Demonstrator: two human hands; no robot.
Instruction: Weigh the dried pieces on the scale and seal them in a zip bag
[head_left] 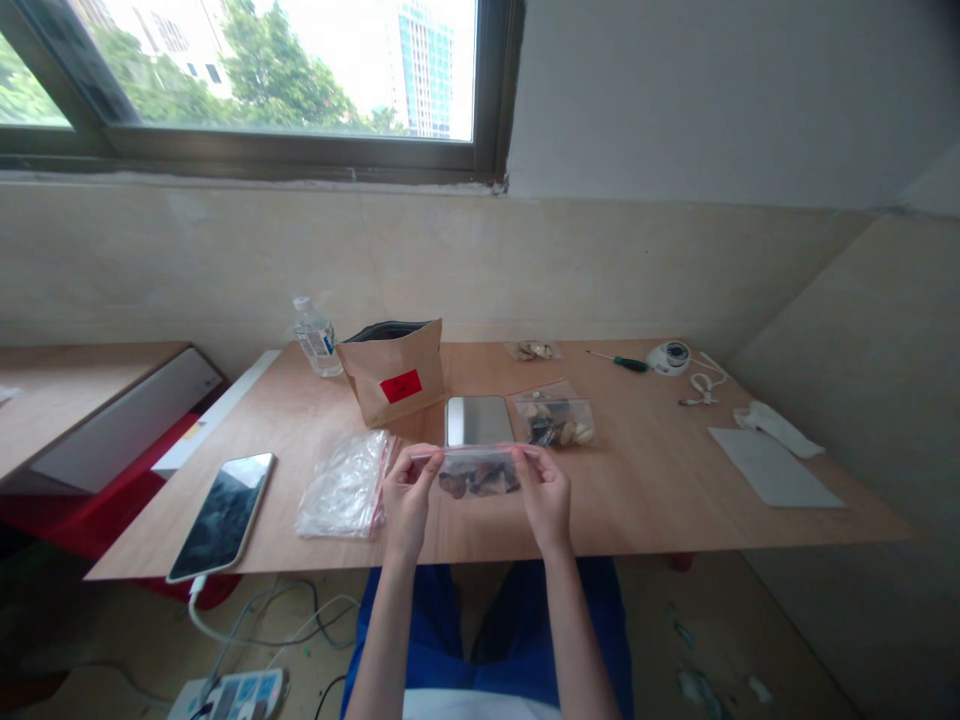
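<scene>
holding: my left hand (409, 500) and my right hand (544, 498) lift a clear zip bag (480, 472) by its top edge, just above the table.
fingers: on both hands my fingers (421, 468) are pressed together, pinching the two ends of the pink-lined edge.
in the bag: small brown lumps (480, 481) lie at the bottom. they may be shells or stones, but i cannot tell.
bag spot: it is at 12 o'clock from my lap, over the wooden table (660, 500), just in front of a flat steel plate (478, 420).
near it: a paper bag (394, 375) with a red label (400, 386) sits at 11 o'clock. a second clear bag of lumps (553, 421) sits at 1 o'clock. a crumpled plastic bag (346, 486) lies at 9 o'clock.
farther out: a phone (221, 516) lies at 8 o'clock, and a screwdriver (619, 361) lies at 2 o'clock.
could go wrong: if my pinch slips, the bag could drop and hit the steel plate. if the top is not shut, the lumps could fall out and roll. sharp lumps could poke a hole in the thin plastic. the table edge is close to me, so a lump could roll off and fall on the floor.
</scene>
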